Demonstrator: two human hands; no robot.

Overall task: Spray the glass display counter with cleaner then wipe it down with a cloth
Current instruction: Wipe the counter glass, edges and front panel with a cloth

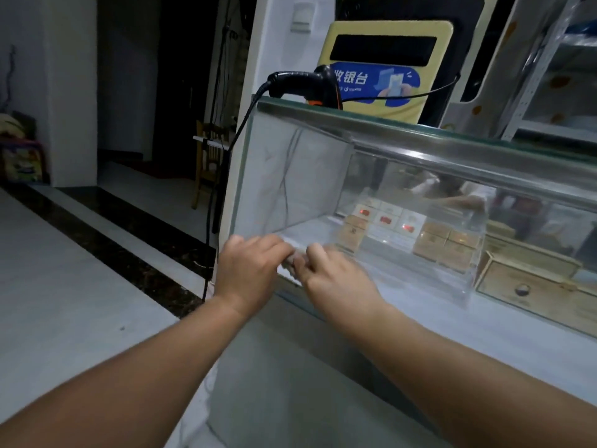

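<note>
The glass display counter (300, 176) fills the right half of the view, its front pane facing me. Both my hands meet at the pane's lower left corner. My left hand (248, 270) and my right hand (336, 276) each grip a small pale grey cloth (290, 261) bunched between their fingers, pressed against the glass. Most of the cloth is hidden by the fingers. No spray bottle is in view.
A black barcode scanner (307, 82) lies on the counter top with its cable hanging down the left side. A yellow cashier sign (384, 72) stands behind it. Inside the case are small boxes (436, 244) and a wooden drawer box (529, 282). Tiled floor lies to the left.
</note>
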